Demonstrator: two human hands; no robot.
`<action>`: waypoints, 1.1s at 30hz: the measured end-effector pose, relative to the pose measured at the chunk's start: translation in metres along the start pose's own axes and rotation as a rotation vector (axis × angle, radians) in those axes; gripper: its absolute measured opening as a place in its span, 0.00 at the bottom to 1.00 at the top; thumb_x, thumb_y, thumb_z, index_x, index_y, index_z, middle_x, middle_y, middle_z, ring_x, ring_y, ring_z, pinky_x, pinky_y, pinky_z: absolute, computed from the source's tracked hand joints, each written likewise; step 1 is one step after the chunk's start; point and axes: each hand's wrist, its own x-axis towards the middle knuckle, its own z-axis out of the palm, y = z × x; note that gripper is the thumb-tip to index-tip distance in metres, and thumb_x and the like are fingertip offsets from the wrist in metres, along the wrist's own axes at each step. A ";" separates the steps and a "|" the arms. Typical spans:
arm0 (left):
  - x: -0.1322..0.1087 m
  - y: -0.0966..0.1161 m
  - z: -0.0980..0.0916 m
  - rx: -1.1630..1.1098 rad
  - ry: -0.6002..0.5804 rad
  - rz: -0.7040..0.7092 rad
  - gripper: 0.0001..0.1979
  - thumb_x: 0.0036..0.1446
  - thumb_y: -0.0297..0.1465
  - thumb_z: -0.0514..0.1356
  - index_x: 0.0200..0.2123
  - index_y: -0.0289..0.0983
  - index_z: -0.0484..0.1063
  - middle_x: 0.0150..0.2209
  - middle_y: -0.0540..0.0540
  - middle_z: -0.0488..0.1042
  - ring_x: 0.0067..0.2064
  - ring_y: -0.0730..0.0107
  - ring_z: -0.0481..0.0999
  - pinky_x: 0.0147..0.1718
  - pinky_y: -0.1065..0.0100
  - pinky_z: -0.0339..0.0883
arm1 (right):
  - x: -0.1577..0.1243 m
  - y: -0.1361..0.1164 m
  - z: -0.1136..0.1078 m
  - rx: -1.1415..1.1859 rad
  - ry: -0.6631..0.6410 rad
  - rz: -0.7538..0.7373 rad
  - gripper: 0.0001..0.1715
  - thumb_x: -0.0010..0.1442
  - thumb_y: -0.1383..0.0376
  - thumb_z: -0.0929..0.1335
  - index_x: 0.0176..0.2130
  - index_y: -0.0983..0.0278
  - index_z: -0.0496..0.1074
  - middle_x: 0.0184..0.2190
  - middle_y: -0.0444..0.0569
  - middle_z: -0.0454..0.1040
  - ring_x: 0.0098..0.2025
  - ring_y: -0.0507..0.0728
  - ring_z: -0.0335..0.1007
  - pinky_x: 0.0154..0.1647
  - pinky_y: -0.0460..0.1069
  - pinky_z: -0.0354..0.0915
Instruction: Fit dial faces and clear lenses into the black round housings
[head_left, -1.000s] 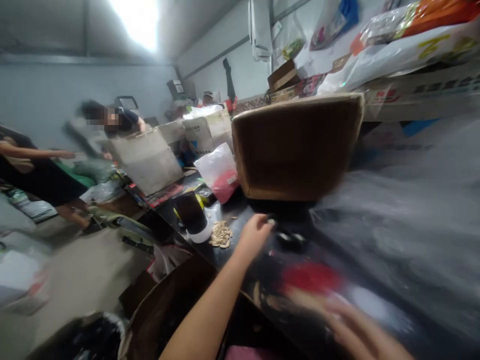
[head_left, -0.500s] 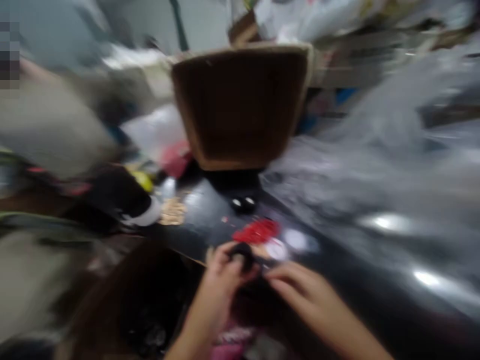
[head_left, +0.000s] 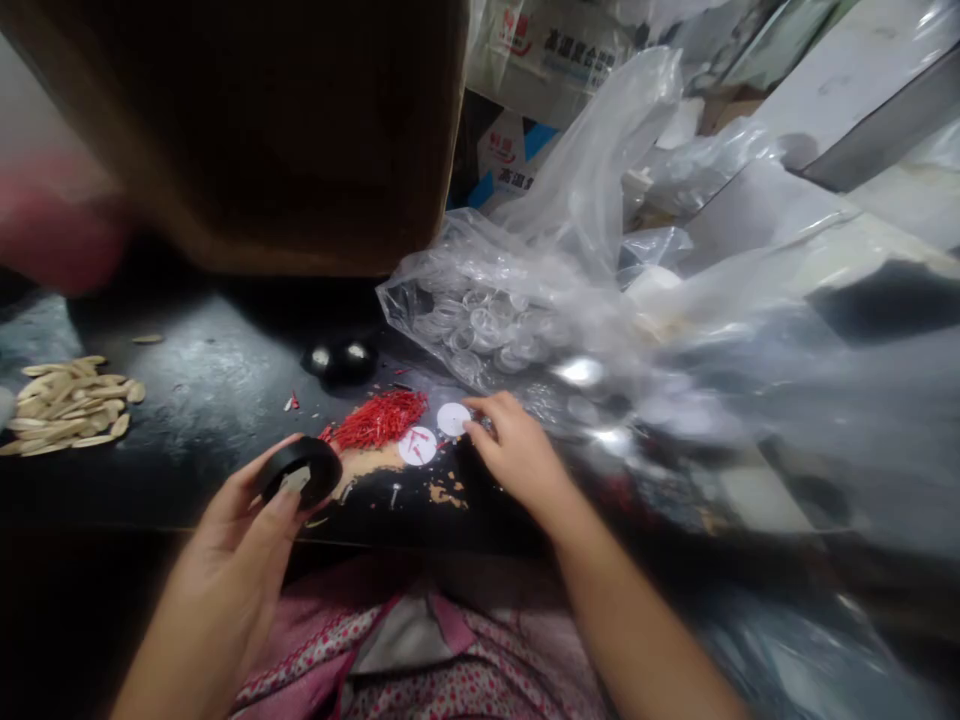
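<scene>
A round black hollow part (head_left: 309,470) is gripped in my left hand (head_left: 255,530), tilted with its opening toward me and the thumb pressed on something pale inside. My right hand (head_left: 521,455) is at the right edge of a white disc (head_left: 452,419), index finger and thumb apart; whether they touch it I cannot tell for sure. A second white disc (head_left: 417,447) with red bits on it lies just left of that one. Beside the discs is a heap of thin red pieces (head_left: 382,418). A small metal pin (head_left: 395,495) lies nearer to me.
Two shiny black rounded parts (head_left: 339,362) sit behind the red heap. A large open box (head_left: 300,140) stands at the back left. Clear round pieces (head_left: 480,325) fill a plastic bag (head_left: 585,290) on the right. Pale seeds (head_left: 71,405) are piled at the far left.
The view has swung right and closer to the tabletop. My hands, close together before, are now apart: the left keeps the black part, the right is over by the white discs.
</scene>
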 end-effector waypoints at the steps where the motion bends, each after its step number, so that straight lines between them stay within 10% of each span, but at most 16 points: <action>1: 0.000 0.000 0.002 -0.130 -0.008 -0.072 0.22 0.51 0.41 0.66 0.50 0.45 0.74 0.48 0.51 0.80 0.53 0.60 0.74 0.51 0.64 0.68 | 0.004 0.001 0.000 -0.015 0.000 0.015 0.18 0.64 0.64 0.65 0.52 0.66 0.71 0.48 0.56 0.70 0.49 0.60 0.69 0.54 0.58 0.61; 11: -0.012 -0.007 0.026 -0.589 -0.175 -0.571 0.15 0.61 0.40 0.58 0.46 0.40 0.77 0.51 0.41 0.79 0.48 0.55 0.80 0.39 0.61 0.78 | 0.019 0.003 0.000 0.013 -0.020 0.047 0.08 0.58 0.66 0.68 0.40 0.64 0.69 0.39 0.49 0.70 0.41 0.56 0.68 0.45 0.54 0.64; 19: -0.004 -0.006 0.042 -0.692 -0.162 -0.477 0.15 0.63 0.40 0.55 0.46 0.41 0.76 0.50 0.43 0.79 0.51 0.58 0.78 0.48 0.54 0.74 | -0.030 -0.028 0.014 0.281 -0.067 -0.328 0.04 0.63 0.68 0.66 0.36 0.62 0.72 0.39 0.50 0.75 0.44 0.55 0.71 0.48 0.51 0.66; 27: -0.019 -0.015 0.042 -0.650 -0.116 -0.368 0.20 0.61 0.39 0.60 0.55 0.44 0.71 0.57 0.45 0.74 0.58 0.57 0.72 0.54 0.55 0.70 | -0.030 -0.030 0.022 0.771 -0.081 0.189 0.14 0.57 0.68 0.69 0.45 0.62 0.70 0.37 0.47 0.74 0.31 0.51 0.70 0.33 0.47 0.71; 33: -0.023 -0.018 0.044 -0.487 -0.128 -0.382 0.17 0.57 0.36 0.64 0.50 0.42 0.75 0.52 0.44 0.78 0.52 0.62 0.78 0.50 0.64 0.73 | -0.036 -0.045 0.011 0.620 0.012 -0.061 0.10 0.62 0.70 0.66 0.40 0.60 0.76 0.36 0.45 0.75 0.39 0.52 0.71 0.44 0.48 0.67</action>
